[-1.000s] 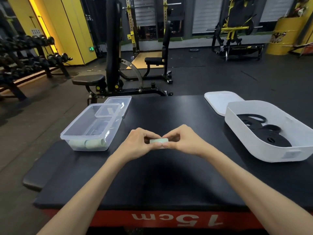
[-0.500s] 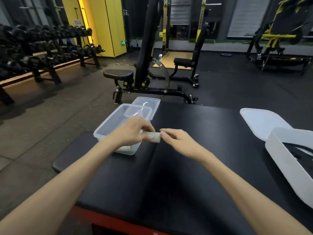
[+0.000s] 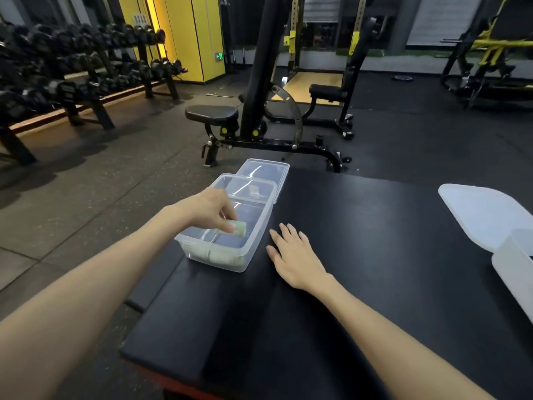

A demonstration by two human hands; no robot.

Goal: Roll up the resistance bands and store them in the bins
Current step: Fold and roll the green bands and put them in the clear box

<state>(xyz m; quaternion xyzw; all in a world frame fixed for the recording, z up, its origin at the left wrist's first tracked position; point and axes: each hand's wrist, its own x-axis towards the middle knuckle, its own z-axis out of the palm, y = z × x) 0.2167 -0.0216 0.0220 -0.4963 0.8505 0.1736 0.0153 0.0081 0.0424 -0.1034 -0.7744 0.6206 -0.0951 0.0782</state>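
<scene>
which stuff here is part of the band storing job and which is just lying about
Job: left hand pinching rolled green band, clear bin, rolled bands inside it, white bin.
Lying about: clear lid, white lid, weight bench, dumbbell rack.

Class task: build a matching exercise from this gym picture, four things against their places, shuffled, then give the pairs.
Things
1. rolled pale green resistance band
2. right hand
3. flat white plastic lid
4. clear plastic lid

Places
A. on the black padded table, next to the white plastic bin
B. pinched by the left hand at the clear plastic bin's open top
C. at the clear bin's far end
D. flat on the table, right of the clear bin

Pairs: 1-B, 2-D, 3-A, 4-C
</scene>
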